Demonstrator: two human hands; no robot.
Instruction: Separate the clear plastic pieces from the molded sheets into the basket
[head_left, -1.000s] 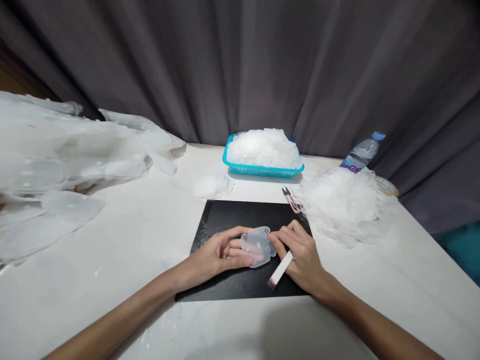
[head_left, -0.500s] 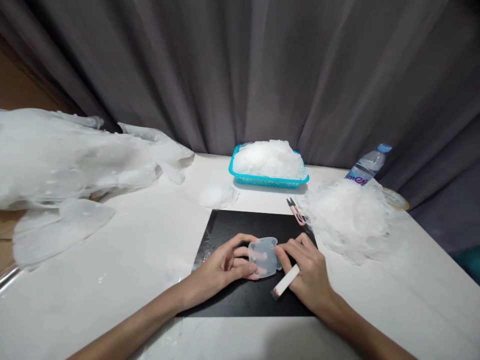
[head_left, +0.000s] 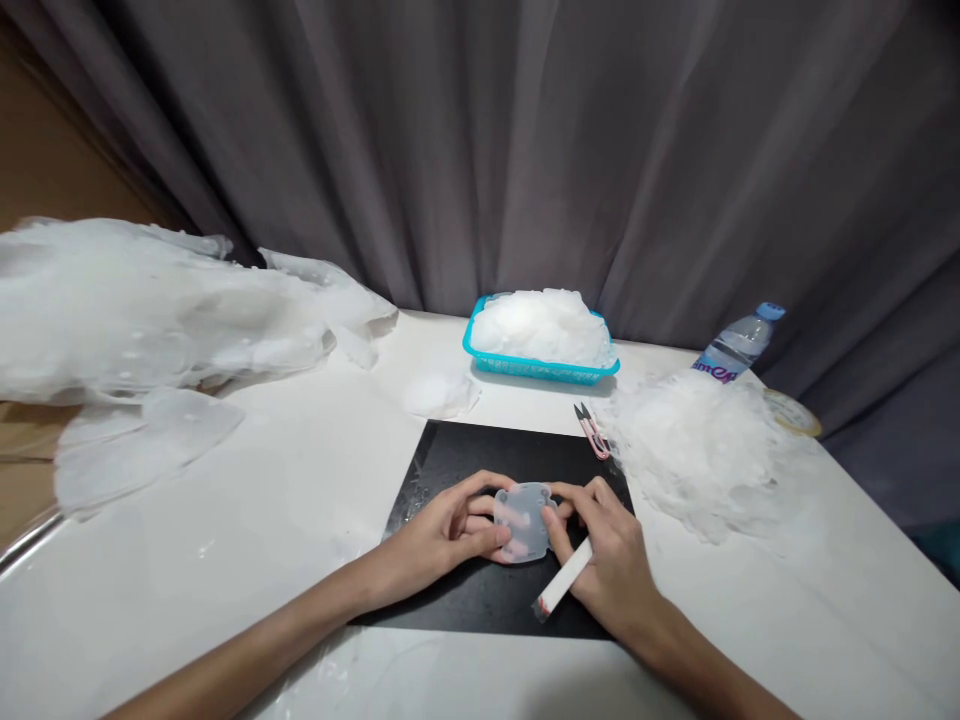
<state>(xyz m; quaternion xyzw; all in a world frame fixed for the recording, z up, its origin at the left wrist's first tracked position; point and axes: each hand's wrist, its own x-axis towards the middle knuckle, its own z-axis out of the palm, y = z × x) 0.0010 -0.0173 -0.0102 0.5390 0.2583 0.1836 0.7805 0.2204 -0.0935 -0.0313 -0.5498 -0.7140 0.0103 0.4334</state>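
Over the black mat (head_left: 487,605), a thin, translucent plastic piece (head_left: 527,535) with a rounded, notched outline lies between my hands. My left hand (head_left: 457,525) grips its left side, thumb on the front and fingers showing faintly through it from behind. My right hand (head_left: 611,550) pinches the piece's right edge between thumb and index finger. Tucked in that same hand is a white stick-shaped tool (head_left: 566,578), its dark, red-marked end pointing down to the left. What kind of tool it is, I cannot make out.
Behind the mat stands a blue basket (head_left: 540,370) heaped with white translucent pieces (head_left: 544,325). Pink-handled thread snips (head_left: 594,435) lie beside a loose pile (head_left: 690,440) at right. Farther back are a tilted water bottle (head_left: 739,345) and a tape roll (head_left: 793,412). Plastic bags (head_left: 150,310) spread at left.
My right thumb has come onto the front of the plastic piece, with the index finger at its top right edge. The piece has turned slightly. The camera view has shifted a little.
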